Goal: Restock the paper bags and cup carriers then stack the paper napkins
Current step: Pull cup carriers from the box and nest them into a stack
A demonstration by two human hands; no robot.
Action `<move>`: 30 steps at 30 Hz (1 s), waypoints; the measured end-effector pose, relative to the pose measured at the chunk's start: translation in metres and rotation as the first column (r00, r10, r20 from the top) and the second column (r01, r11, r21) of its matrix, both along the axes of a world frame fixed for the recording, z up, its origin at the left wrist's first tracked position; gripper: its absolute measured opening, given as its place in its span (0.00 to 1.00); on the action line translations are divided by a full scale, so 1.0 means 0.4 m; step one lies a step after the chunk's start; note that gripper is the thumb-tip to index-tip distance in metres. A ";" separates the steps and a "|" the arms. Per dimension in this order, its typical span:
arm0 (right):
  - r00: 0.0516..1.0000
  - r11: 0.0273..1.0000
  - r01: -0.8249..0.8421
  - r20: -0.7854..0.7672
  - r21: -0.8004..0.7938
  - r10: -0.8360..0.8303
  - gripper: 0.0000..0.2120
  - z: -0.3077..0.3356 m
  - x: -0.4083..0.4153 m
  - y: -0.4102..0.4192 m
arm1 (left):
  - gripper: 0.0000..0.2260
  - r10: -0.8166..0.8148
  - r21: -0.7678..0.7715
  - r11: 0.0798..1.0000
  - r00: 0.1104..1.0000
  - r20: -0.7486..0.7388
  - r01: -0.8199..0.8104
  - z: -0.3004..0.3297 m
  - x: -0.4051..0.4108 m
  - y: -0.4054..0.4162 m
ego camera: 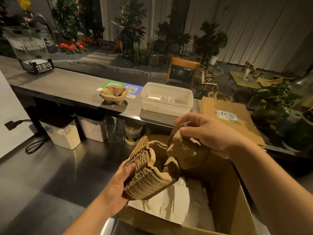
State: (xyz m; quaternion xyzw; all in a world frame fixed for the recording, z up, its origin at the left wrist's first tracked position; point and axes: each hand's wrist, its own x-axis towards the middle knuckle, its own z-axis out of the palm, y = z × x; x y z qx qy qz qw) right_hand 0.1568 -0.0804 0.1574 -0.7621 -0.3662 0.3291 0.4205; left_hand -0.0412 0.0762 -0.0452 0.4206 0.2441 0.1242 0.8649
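My left hand grips a thick stack of brown pulp cup carriers above an open cardboard box. My right hand pinches a single cup carrier at its top edge, just right of the stack. White paper lies in the bottom of the box. One more cup carrier stands on the wooden counter. Flat brown paper bags with twine handles lie on the counter at the right.
A translucent plastic bin sits on the counter between the lone carrier and the bags. A black napkin holder stands at the far left. Storage jars sit under the counter on the steel worktop. A chair stands behind.
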 end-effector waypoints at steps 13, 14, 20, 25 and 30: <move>0.963 0.997 0.028 0.268 -0.074 -0.007 0.32 -0.111 -0.215 0.033 | 0.48 0.061 0.133 0.989 0.998 0.022 -0.063 0.008 0.003 -0.025; 0.953 0.995 0.000 0.300 -0.104 0.032 0.34 -0.112 -0.216 0.032 | 0.47 0.067 0.129 0.989 0.997 0.022 -0.070 0.007 0.001 -0.025; 0.933 0.980 -0.137 0.313 -0.146 0.177 0.38 -0.166 -0.227 0.031 | 0.50 0.089 0.137 0.987 0.996 -0.003 -0.087 0.010 0.001 -0.030; 0.969 0.983 -0.181 0.173 0.009 0.177 0.39 -0.201 -0.193 0.005 | 0.52 0.102 0.139 0.986 0.994 -0.032 -0.096 0.018 0.003 -0.030; 0.911 0.986 -0.122 0.407 0.117 0.065 0.18 -0.193 -0.170 -0.012 | 0.49 0.136 0.030 0.990 0.990 -0.037 -0.135 0.031 0.000 -0.029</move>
